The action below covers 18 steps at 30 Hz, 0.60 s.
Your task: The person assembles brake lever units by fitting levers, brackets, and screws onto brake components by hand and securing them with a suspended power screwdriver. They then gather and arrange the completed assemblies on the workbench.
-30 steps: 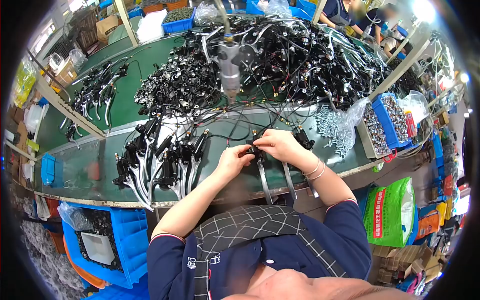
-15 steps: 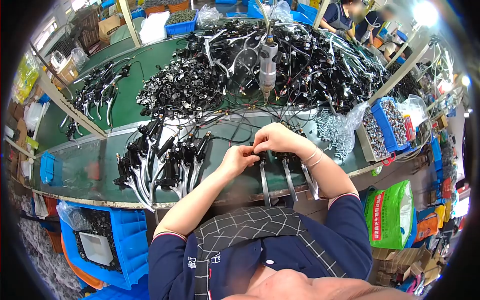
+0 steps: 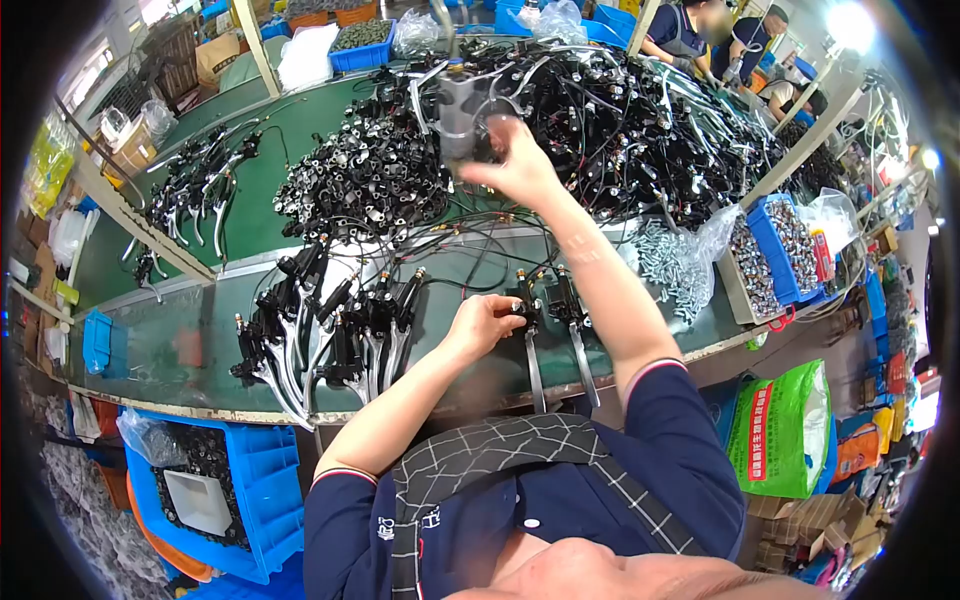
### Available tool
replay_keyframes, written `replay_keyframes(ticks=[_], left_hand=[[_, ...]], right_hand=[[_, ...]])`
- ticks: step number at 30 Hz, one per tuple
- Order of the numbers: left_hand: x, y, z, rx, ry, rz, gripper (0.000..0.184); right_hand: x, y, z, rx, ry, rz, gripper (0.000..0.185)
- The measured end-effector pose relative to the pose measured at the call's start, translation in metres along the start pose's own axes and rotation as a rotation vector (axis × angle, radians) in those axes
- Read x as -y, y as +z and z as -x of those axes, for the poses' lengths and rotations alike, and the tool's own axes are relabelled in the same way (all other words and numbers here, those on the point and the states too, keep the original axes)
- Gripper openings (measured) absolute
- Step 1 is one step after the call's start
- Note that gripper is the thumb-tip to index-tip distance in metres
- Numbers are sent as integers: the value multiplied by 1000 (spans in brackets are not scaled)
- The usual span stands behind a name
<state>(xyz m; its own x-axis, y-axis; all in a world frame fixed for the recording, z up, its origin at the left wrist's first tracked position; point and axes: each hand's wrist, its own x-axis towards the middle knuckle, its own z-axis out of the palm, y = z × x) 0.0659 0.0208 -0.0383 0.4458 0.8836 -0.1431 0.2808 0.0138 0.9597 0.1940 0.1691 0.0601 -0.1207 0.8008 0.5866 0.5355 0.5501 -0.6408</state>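
Observation:
My left hand [image 3: 487, 324] pinches the black clamp end of a brake lever [image 3: 534, 368] at the bench's front edge. Its silver blade points toward me. A second brake lever [image 3: 580, 360] lies just to the right. My right hand [image 3: 522, 168] is raised over the parts heap, thumb stretched out and fingers apart, smeared by motion. Beside its fingertips hangs a blurred grey power screwdriver [image 3: 458, 118]; whether they touch it I cannot tell. Left of my left hand lies a group of brake levers [image 3: 325, 335] with black bodies.
Behind is a heap of black clamps [image 3: 365, 180] and a large pile of cabled levers [image 3: 640, 130]. Loose screws [image 3: 668, 270] and a blue bin of small parts [image 3: 785, 245] are at right. Posts [image 3: 805, 135] rise from the bench. Co-workers [image 3: 690, 35] stand at the far right.
My right hand has left the brake lever and gone up and forward to the screwdriver, which has shifted left. My left hand stays at the lever. The rightmost lever no longer shows.

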Motion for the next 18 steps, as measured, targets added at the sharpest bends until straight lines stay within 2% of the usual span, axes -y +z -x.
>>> replay_keyframes(ticks=[1,3,5,7,10,12,15,18], left_hand=[[-1,0,0,-1,-2,-2,27],[0,0,1,-5,-7,-6,31],[3,0,0,-16,-4,-1,35],[-4,-1,3,-19,-33,-46,33],[-18,-2,8,-2,-92,-72,32],[-23,-2,10,26,-121,-42,32],[-5,5,3,56,-69,144,29],[-10,8,3,40,-62,108,28]], right_hand=[[-16,28,-23,-275,-204,-94,60],[-14,67,-45,-12,-22,-509,59],[11,73,-51,272,241,-668,60],[17,73,-47,282,148,-622,56],[26,26,-16,405,51,-634,48],[26,-15,11,457,40,-653,52],[38,-59,56,267,187,-802,45],[46,-73,84,92,349,-784,41]])
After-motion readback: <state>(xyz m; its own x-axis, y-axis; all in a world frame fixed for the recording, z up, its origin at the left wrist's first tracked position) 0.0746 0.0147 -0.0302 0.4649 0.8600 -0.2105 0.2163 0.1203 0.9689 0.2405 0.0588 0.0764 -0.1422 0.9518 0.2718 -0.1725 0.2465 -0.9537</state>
